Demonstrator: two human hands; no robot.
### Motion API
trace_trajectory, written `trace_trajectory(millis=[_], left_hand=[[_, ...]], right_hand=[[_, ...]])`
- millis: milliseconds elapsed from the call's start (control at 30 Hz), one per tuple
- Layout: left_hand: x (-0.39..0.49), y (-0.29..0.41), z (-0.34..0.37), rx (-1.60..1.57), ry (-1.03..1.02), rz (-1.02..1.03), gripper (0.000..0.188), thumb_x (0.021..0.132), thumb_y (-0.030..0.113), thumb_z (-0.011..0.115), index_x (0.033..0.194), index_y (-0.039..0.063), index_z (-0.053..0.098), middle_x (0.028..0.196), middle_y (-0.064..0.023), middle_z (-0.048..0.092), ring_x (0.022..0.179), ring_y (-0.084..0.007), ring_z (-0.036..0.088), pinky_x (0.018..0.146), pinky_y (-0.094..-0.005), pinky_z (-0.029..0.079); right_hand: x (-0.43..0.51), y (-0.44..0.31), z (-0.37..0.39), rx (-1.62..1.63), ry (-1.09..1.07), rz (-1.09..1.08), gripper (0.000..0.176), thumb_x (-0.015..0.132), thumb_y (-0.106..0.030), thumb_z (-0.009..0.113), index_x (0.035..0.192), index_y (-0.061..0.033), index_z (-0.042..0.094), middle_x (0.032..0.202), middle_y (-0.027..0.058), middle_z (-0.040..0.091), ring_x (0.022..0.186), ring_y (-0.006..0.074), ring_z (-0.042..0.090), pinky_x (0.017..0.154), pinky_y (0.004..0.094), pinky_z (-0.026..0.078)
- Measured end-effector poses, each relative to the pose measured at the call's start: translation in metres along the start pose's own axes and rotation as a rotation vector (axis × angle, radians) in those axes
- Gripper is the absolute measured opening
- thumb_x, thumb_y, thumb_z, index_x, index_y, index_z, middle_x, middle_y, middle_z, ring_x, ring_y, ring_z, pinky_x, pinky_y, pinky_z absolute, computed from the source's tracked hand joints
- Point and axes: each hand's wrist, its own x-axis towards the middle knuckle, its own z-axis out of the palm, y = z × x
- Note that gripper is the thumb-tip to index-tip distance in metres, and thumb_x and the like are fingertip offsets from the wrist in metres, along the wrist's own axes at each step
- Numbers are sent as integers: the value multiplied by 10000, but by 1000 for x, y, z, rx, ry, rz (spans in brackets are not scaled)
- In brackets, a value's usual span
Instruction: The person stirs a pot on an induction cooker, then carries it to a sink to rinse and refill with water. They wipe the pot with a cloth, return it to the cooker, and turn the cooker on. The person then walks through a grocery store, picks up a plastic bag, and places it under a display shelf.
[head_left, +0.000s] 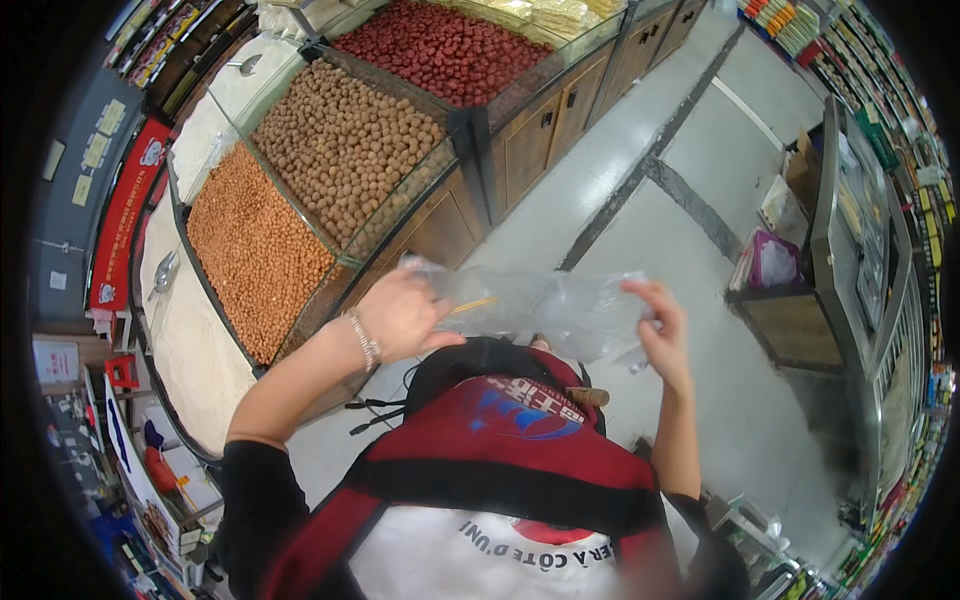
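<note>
A clear plastic bag (540, 304) is stretched sideways in front of my apron (495, 435). My left hand (405, 311) holds its left end, with a bracelet on the wrist. My right hand (660, 322) pinches the other end between thumb and fingers. A thin yellow strip (474, 305) shows beside the left fingers; whether it lies in the bag or in the hand, I cannot tell. The end of a brown cylindrical thing (587, 396) sticks out at the apron's front.
Glass-walled bins hold peanuts (255, 255), walnuts (345, 142), red dates (442, 52) and white flour-like powder (195, 337) with a metal scoop (163, 274). At right stands a metal-framed display case (825, 225) with a purple basket (774, 259) beside it.
</note>
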Motion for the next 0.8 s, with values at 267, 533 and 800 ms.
trace_trajectory(millis=[267, 533, 800], left_hand=[[21, 9, -31, -49, 397, -150, 140, 667, 139, 516, 775, 92, 592, 1020, -55, 562, 1110, -234, 435, 996, -452, 265], [5, -49, -53, -444, 736, 44, 136, 622, 40, 604, 753, 61, 578, 774, -65, 581, 721, -241, 560, 695, -339, 450], [36, -101, -112, -552, 839, 200, 106, 748, 114, 540, 781, 27, 591, 637, -98, 549, 541, -234, 530, 517, -306, 424]], right_hand=[[36, -12, -36, 11, 45, -16, 482, 608, 93, 408, 1044, -20, 580, 984, 71, 523, 669, 97, 447, 530, 189, 330], [73, -33, -43, 468, -292, -283, 428, 620, 24, 467, 1031, 11, 586, 966, 104, 522, 611, 88, 469, 505, 204, 345], [151, -37, 51, 784, -399, -10, 404, 698, -67, 492, 1094, -9, 541, 993, 94, 525, 700, 103, 473, 589, 224, 359]])
